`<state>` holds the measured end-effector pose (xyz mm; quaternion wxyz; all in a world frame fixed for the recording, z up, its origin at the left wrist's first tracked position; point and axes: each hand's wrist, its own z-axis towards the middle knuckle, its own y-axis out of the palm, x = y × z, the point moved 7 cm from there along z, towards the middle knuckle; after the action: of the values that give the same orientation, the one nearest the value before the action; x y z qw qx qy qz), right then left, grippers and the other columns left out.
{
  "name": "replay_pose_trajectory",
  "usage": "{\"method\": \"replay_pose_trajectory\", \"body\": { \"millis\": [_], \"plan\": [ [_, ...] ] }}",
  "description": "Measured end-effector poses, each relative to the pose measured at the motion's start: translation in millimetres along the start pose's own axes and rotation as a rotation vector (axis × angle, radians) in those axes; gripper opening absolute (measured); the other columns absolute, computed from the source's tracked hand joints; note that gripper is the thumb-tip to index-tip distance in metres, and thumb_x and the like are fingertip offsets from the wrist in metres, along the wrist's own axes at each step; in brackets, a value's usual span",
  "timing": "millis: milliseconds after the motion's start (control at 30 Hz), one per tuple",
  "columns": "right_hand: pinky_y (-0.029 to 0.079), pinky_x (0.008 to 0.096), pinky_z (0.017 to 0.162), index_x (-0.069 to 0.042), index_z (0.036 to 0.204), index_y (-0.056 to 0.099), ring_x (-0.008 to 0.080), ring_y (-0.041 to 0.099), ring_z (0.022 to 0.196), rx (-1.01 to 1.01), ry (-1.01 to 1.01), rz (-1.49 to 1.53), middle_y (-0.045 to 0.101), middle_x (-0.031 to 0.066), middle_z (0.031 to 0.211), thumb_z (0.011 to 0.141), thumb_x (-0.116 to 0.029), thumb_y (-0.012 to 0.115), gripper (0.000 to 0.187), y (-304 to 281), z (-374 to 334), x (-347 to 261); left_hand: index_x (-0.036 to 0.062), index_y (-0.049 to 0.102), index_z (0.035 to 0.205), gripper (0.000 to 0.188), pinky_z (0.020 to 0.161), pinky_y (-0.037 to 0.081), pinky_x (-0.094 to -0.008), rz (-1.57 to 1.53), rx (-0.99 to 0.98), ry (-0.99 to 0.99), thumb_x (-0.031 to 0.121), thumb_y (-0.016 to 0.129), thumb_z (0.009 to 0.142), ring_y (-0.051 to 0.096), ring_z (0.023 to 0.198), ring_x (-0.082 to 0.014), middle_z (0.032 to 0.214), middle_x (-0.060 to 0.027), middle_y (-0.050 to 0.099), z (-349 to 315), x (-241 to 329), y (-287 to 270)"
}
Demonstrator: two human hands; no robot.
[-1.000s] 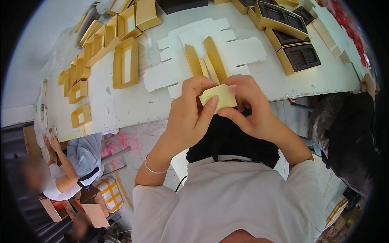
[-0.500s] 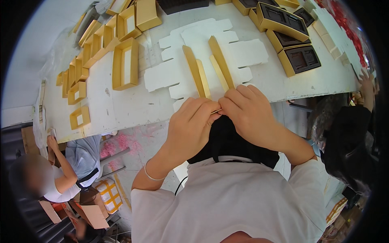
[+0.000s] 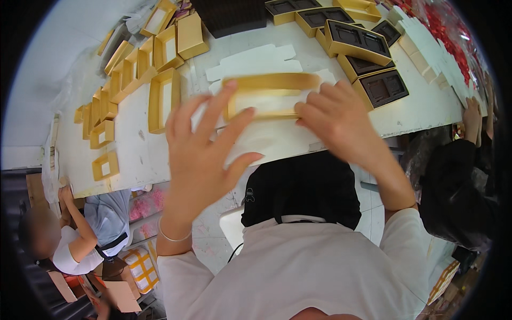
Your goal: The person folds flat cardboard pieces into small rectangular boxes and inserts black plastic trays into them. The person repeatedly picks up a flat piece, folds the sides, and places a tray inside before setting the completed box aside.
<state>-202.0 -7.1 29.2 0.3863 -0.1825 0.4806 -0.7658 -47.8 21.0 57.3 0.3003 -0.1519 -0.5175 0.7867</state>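
Note:
A shallow gold cardboard box (image 3: 272, 81) with a white inside lies before me near the table's front edge, its walls standing and partly blurred by motion. My right hand (image 3: 338, 117) has its fingers curled over the box's right end. On the left side my left hand (image 3: 200, 144) is open, fingers spread, its fingertips over or beside the box's left end; whether they touch it I cannot tell. Behind the box lie flat white cardboard blanks (image 3: 250, 60), partly covered by it.
Several gold boxes (image 3: 165, 101) stand along the table's left side. Gold boxes with dark inserts (image 3: 381, 88) are piled at the right. A dark stack (image 3: 229, 18) is at the back. One person (image 3: 80, 240) is at the left edge, another in dark clothes (image 3: 453, 192) at the right.
The gold-sided piece has turned from pointing away to lying crosswise, with walls raised as a box. My hands have parted: the left moved left and opened, the right moved right and forward.

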Motion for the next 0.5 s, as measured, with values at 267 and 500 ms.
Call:
{"method": "replay_pose_trajectory", "body": {
  "millis": [267, 500],
  "plan": [
    [0.045, 0.0336, 0.078, -0.009, 0.120, 0.063, 0.0277, 0.057, 0.094, 0.101, 0.121, 0.341, 0.059, 0.0139, 0.111, 0.072, 0.018, 0.052, 0.056, -21, -7, 7, 0.0049, 0.064, 0.095, 0.031, 0.063, 0.048, -0.0327, -0.310, -0.044, -0.106, 0.020, 0.077, 0.071, 0.058, 0.070, -0.0216, 0.108, -0.0087, 0.061, -18, -10, 41],
    [0.046, 0.0353, 0.083, -0.015, 0.129, 0.058, 0.0299, 0.056, 0.097, -0.152, -0.078, 0.424, 0.058, 0.0097, 0.109, 0.065, 0.011, 0.062, 0.070, -3, -7, 4, 0.0044, 0.063, 0.095, 0.034, 0.072, 0.049, -0.0359, -0.358, -0.139, 0.025, 0.016, 0.077, 0.067, 0.058, 0.083, -0.0252, 0.109, -0.0092, 0.059, -5, -2, 48]
  ]
}}
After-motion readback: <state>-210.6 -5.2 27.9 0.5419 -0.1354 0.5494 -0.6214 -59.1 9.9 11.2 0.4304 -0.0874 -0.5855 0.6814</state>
